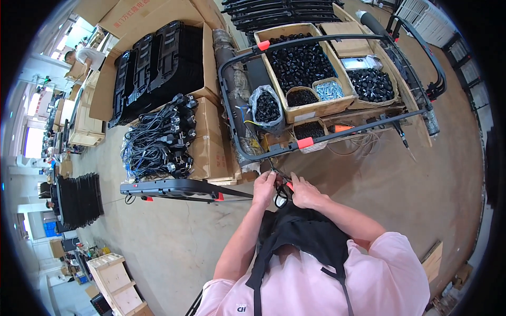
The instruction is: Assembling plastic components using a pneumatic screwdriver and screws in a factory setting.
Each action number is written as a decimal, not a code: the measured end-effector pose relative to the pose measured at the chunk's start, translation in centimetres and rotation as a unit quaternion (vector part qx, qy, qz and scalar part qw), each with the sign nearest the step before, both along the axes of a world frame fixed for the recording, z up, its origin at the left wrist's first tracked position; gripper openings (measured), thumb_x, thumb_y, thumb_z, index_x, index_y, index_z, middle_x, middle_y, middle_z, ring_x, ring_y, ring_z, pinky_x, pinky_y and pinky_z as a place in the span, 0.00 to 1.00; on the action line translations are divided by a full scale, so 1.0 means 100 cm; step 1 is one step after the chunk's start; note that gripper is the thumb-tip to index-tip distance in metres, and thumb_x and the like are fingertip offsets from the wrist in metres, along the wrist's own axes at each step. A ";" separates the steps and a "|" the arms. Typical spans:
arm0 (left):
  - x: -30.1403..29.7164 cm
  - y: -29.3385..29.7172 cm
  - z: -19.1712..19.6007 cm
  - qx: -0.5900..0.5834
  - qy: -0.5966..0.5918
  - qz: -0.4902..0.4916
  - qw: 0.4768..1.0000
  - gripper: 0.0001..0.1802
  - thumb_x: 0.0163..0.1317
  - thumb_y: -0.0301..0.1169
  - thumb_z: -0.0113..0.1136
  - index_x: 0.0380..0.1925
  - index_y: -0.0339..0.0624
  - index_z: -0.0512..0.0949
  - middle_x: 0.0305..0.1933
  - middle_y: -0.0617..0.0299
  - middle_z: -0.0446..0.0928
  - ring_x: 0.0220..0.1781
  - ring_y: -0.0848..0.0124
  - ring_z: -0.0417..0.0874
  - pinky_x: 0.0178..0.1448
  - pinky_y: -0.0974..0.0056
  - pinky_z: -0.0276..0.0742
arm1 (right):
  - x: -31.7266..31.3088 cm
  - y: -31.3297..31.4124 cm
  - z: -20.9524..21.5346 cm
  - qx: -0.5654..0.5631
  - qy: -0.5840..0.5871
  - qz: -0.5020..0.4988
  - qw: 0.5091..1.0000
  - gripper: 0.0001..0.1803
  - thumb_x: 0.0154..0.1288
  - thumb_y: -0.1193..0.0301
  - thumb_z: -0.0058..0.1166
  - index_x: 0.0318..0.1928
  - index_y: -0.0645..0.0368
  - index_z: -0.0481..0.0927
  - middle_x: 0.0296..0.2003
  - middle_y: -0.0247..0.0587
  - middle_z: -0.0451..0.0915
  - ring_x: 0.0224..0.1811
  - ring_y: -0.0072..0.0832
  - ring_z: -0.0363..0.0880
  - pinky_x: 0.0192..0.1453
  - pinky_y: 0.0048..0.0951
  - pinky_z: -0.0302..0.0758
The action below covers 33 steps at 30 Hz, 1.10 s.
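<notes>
Left hand: thumb and fingers of the left hand (264, 188) come together on a thin black cable (281, 196), in front of the chest.
Right hand: the right hand (308, 192) is just beside it, fingers bent toward the cable; whether they pinch it cannot be told.
Cable: between the two hands, a loop of it hanging below them, near the black cloth apron (300, 237) worn over a pink shirt (305, 284).
Black tubular metal frame with rounded corners: this frame (224, 97) lies across the bench just beyond the hands, red tabs (305, 142) on its bars.
Long black handle panel: this panel (174, 186) is left of the hands, bars running from it toward them.
Parts on the bench: a large cardboard box of small black parts (300, 63); inside it, a small tray of silvery screws (329, 90); left of it, a clear plastic bag of black pieces (266, 107).
Left of the bench: bundled black cords with plugs (161, 139) on a brown carton (208, 142), and large black moulded plastic parts (163, 66) in an open box behind.
</notes>
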<state>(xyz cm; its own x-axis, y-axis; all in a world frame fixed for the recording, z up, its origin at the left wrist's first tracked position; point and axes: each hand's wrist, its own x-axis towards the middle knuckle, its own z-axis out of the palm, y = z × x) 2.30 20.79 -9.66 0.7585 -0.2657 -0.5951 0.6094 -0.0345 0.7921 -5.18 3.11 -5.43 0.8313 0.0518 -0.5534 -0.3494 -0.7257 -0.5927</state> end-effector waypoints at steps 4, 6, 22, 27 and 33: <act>-0.004 -0.010 0.005 0.027 0.003 0.024 0.999 0.15 0.82 0.37 0.54 0.47 0.37 0.84 0.37 0.63 0.85 0.37 0.75 0.82 0.43 0.67 0.77 | 0.007 -0.003 0.011 -0.029 0.013 0.034 0.999 0.46 0.67 0.70 0.58 0.81 0.68 0.52 0.62 0.68 0.75 0.67 0.60 0.77 0.67 0.55 0.76; -0.007 -0.011 -0.002 0.051 -0.057 0.022 0.997 0.16 0.82 0.37 0.53 0.47 0.36 0.84 0.37 0.64 0.85 0.36 0.77 0.81 0.44 0.68 0.77 | 0.010 -0.004 0.014 -0.049 0.005 0.060 0.997 0.48 0.66 0.70 0.59 0.81 0.68 0.51 0.61 0.67 0.75 0.66 0.60 0.77 0.66 0.55 0.77; 0.026 -0.004 0.004 0.087 -0.014 -0.081 0.993 0.26 0.80 0.50 0.53 0.46 0.33 0.82 0.43 0.53 0.87 0.43 0.65 0.89 0.50 0.60 0.86 | -0.002 -0.002 0.026 -0.201 -0.117 0.117 0.965 0.48 0.64 0.63 0.59 0.81 0.66 0.57 0.54 0.59 0.78 0.53 0.50 0.80 0.56 0.55 0.73; 0.037 -0.001 -0.004 0.056 -0.008 -0.078 0.995 0.24 0.80 0.49 0.54 0.47 0.36 0.80 0.40 0.56 0.86 0.38 0.64 0.88 0.43 0.59 0.87 | -0.014 0.015 0.034 -0.165 -0.121 0.025 0.979 0.55 0.56 0.60 0.65 0.83 0.56 0.56 0.54 0.56 0.77 0.59 0.50 0.77 0.59 0.61 0.70; 0.049 0.000 0.005 -0.024 0.039 -0.116 0.992 0.20 0.81 0.47 0.54 0.46 0.38 0.78 0.37 0.59 0.83 0.34 0.64 0.86 0.41 0.57 0.86 | -0.022 0.037 0.033 -0.097 -0.112 -0.067 0.987 0.56 0.56 0.60 0.66 0.83 0.57 0.54 0.52 0.64 0.76 0.56 0.60 0.80 0.60 0.60 0.77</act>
